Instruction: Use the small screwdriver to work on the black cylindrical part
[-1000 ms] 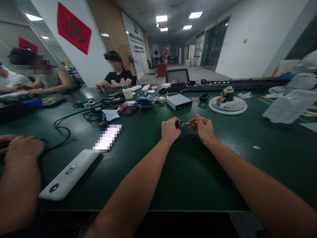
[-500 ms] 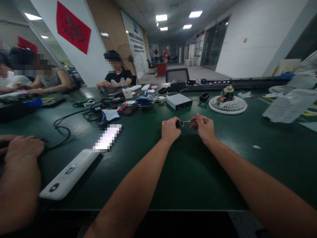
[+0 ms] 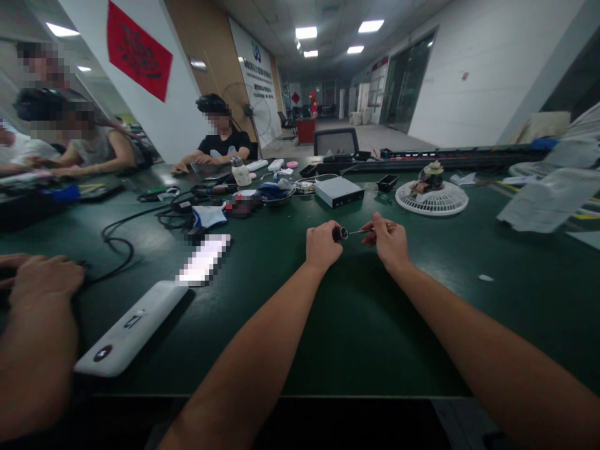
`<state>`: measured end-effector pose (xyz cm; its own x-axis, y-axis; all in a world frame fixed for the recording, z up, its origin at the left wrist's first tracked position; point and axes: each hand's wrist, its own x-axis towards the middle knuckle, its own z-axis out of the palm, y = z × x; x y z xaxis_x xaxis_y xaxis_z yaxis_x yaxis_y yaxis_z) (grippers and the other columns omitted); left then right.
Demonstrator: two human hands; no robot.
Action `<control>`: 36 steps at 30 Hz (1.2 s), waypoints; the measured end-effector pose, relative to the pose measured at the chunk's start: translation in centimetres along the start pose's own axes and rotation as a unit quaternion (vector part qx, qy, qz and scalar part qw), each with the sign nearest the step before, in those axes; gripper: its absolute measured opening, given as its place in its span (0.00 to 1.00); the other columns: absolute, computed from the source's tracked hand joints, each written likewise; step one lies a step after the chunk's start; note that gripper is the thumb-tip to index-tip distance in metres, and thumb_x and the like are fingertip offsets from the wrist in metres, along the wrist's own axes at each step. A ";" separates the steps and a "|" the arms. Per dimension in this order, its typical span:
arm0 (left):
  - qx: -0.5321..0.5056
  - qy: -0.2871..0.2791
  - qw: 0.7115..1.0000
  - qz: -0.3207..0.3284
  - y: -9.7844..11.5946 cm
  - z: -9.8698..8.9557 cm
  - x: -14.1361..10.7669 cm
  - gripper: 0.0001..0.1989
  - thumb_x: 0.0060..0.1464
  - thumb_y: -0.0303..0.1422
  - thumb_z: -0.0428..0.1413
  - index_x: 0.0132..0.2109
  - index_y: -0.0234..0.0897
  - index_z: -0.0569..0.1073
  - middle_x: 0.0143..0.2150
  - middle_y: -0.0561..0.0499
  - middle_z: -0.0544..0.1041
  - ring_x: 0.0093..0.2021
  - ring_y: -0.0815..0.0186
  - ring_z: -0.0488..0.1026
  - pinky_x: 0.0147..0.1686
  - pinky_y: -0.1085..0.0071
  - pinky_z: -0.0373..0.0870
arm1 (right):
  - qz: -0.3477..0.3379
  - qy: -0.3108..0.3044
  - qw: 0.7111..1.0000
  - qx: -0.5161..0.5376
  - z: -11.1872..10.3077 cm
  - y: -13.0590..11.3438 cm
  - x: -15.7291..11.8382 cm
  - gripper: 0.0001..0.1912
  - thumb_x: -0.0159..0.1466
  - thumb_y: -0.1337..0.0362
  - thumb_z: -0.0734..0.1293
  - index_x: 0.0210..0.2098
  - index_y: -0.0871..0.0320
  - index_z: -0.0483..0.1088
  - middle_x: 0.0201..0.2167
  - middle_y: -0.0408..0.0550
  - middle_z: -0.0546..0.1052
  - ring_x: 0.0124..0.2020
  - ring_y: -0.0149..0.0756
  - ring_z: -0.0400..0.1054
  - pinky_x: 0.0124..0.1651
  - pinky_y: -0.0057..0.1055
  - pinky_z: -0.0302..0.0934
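My left hand (image 3: 323,245) is closed around a small black cylinder (image 3: 340,234) whose round, silver-rimmed end faces right. A thin metal shaft (image 3: 357,232), like that of a slim screwdriver, points at this end from the right. It comes out of my right hand (image 3: 390,242), whose fingers pinch the tool with the thumb on top. Its handle is mostly hidden by the fingers. Whether the tip touches the cylinder's rim I cannot tell. Both hands are just above the dark green table (image 3: 365,337).
Beyond my hands lie a white-and-black box (image 3: 338,190), a small black tray (image 3: 387,182) and a white fan grille (image 3: 431,199) with a motor. To the left are a white power-bank-like device (image 3: 134,328), a blurred lit screen (image 3: 205,259), black cables (image 3: 119,240) and another person's hand (image 3: 47,281).
The shaft's tip has shifted slightly, and my right hand has moved a little to the right. My left hand stays put. Another person has come into view at the far left.
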<state>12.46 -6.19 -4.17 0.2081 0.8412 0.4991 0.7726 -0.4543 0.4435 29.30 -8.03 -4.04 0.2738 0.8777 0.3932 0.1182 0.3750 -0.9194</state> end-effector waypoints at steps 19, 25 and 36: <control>-0.001 -0.003 1.000 0.000 0.2 -0.2 0.0 0.13 0.50 0.21 0.56 0.42 0.41 0.74 0.42 0.49 0.80 0.45 0.60 0.76 0.50 0.62 0.67 | -0.014 -0.048 0.995 0.089 0.6 0.3 0.0 0.21 0.62 0.45 0.67 0.27 0.57 0.74 0.32 0.51 0.80 0.30 0.38 0.77 0.38 0.39 0.75; 0.003 -0.005 1.000 -0.004 0.0 -0.1 0.0 0.12 0.51 0.22 0.56 0.42 0.41 0.74 0.42 0.49 0.80 0.45 0.59 0.76 0.50 0.62 0.67 | 0.000 -0.069 0.993 0.100 0.8 0.1 -0.2 0.22 0.61 0.44 0.68 0.27 0.58 0.74 0.31 0.50 0.80 0.30 0.38 0.77 0.37 0.38 0.75; 0.003 -0.003 1.000 0.004 -0.1 0.0 -0.1 0.12 0.50 0.22 0.57 0.42 0.41 0.74 0.41 0.49 0.80 0.44 0.59 0.76 0.50 0.61 0.66 | 0.007 -0.034 0.995 0.092 0.5 0.5 0.1 0.22 0.62 0.46 0.68 0.24 0.59 0.74 0.25 0.50 0.79 0.22 0.36 0.74 0.31 0.37 0.74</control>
<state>12.38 -6.20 -4.21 0.2179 0.8391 0.4984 0.7745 -0.4594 0.4348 28.88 -7.60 -4.41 0.2083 0.8992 0.3848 -0.0638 0.4051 -0.9120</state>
